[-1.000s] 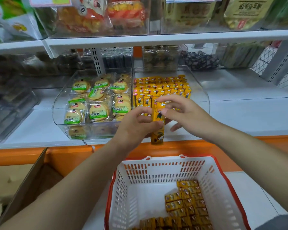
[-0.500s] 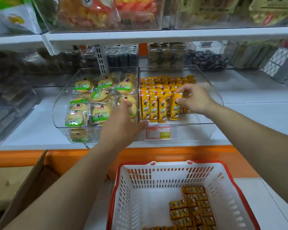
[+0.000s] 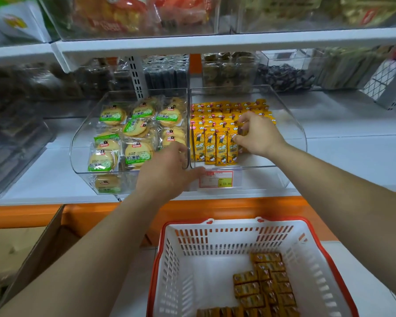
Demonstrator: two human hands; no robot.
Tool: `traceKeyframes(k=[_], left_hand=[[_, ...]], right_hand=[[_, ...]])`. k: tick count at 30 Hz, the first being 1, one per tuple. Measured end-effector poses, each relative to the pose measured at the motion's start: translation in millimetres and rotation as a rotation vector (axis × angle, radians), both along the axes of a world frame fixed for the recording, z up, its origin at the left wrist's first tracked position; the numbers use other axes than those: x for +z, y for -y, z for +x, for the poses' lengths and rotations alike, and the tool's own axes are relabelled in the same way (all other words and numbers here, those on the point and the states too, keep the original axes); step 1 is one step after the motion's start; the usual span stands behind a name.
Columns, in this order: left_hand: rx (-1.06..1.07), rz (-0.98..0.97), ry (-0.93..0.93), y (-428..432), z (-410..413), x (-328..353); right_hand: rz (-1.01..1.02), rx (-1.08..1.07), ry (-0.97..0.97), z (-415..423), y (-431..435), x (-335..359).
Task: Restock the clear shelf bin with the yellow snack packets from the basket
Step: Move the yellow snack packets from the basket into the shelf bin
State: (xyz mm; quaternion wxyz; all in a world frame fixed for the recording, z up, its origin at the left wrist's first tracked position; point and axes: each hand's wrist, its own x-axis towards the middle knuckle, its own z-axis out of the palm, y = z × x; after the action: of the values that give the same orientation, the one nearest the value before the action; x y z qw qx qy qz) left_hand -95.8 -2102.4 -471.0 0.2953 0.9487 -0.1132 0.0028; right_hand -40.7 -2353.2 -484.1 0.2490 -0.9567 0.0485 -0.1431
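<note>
Right hand reaches into the clear bin on the white shelf, fingers curled round a yellow packet at the right end of the upright front row of packets. Left hand lies loose against the bin's front wall just left of the price tag, thumb stretched out, holding nothing. Below, the white basket with a red rim holds more yellow packets lying flat in its right half.
</note>
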Motion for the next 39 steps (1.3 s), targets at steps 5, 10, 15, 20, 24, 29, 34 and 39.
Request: traceKeyframes(k=[5, 10, 15, 20, 24, 29, 34, 39], left_hand=[[-0.044, -0.171, 0.214, -7.5, -18.9, 17.1], [-0.303, 0.013, 0.040, 5.7, -59.7, -12.4], [-0.459, 0.291, -0.218, 29.1, -80.7, -75.4], [-0.323, 0.302, -0.431, 51.0, -90.5, -161.3], [-0.294, 0.213, -0.625, 62.5, -109.6, -238.3], [-0.213, 0.083, -0.708, 81.6, -119.7, -313.7], [-0.112, -0.023, -0.831, 105.4, -115.4, -362.5], [-0.065, -0.141, -0.909, 108.3, -117.3, -384.4]], right_hand=[[0.050, 0.067, 0.065, -62.9, 6.7, 29.4], [0.174, 0.188, -0.016, -143.2, 13.3, 23.5], [0.185, 0.240, -0.388, -186.4, 22.9, -55.2], [0.190, 0.157, -0.641, -199.0, 39.3, -156.9], [0.316, 0.026, -0.703, -207.6, 47.4, -231.2], [0.393, -0.054, -0.753, -209.0, 48.4, -289.8], [0.374, -0.108, -0.857, -204.7, 44.6, -325.7], [0.492, -0.162, -0.902, -202.5, 44.3, -343.4]])
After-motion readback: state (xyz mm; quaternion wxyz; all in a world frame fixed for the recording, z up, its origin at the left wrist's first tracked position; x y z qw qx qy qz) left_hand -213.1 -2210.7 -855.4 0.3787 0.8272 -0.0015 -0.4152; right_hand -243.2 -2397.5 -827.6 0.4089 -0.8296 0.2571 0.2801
